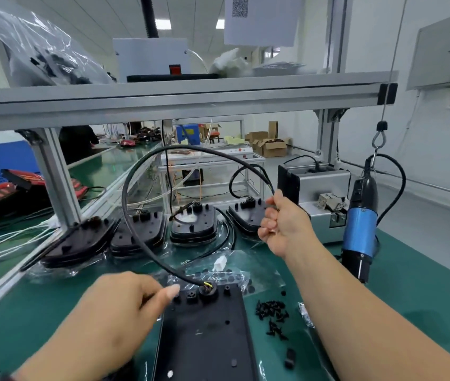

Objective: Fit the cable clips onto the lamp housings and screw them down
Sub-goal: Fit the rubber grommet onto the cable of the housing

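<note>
At the near edge of the bench: the lamp housing (204,334) lay flat right in front of me, and its cable (125,204) rose from the socket at its far end in a wide loop.
Right hand: my right hand (281,224) was fisted tight round the cable's other end, held high above the bench.
Left hand: my left hand (125,306) sat at the housing's far left corner with the thumb on it. The fingers were curled, and I could not tell whether they held anything.
Clip: no clip showed on the housing. A small black piece (289,358) to its right may have been one.
Risk, socket: I judged a hard pull could strain the wires where they entered.
Risk, screws: loose screws (273,317) lay just beside the housing, so a dragged housing could scatter them.
Risk, loop: the swinging cable could snag the other housings (193,226) behind.
</note>
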`<move>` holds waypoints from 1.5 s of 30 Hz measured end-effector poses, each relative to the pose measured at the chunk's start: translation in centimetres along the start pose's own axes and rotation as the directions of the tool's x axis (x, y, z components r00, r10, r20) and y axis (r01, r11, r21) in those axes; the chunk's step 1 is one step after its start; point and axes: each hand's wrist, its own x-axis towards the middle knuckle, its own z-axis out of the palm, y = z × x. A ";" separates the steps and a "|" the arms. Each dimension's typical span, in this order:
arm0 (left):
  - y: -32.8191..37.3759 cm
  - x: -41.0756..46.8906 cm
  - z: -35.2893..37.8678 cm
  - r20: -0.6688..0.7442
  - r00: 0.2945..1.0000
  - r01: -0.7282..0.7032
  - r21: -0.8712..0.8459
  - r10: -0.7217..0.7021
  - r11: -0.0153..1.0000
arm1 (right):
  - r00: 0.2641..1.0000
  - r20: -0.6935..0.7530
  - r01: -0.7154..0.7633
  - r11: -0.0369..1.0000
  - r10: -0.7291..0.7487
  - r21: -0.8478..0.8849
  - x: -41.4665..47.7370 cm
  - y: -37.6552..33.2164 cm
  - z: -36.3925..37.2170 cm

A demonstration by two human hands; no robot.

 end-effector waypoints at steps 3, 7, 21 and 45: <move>0.0 0.9 1.3 0.122 0.986 0.156 -0.401 -0.116 0.903 | 1.000 0.019 -0.015 1.000 0.015 0.009 -0.2 0.9 0.1; 1.6 2.3 2.9 0.124 0.986 0.170 -0.718 -0.116 0.675 | 0.996 0.040 -0.070 0.994 0.074 -0.086 -0.3 2.3 0.4; 1.9 3.8 3.4 0.104 0.995 0.062 -0.572 -0.003 0.818 | 0.992 0.094 -0.069 0.980 0.087 -0.187 -1.3 4.0 1.7; -7.5 1.7 -1.7 0.502 0.805 0.574 -0.530 -0.315 0.624 | 0.698 0.665 0.620 0.242 0.264 -0.746 -6.8 2.3 5.4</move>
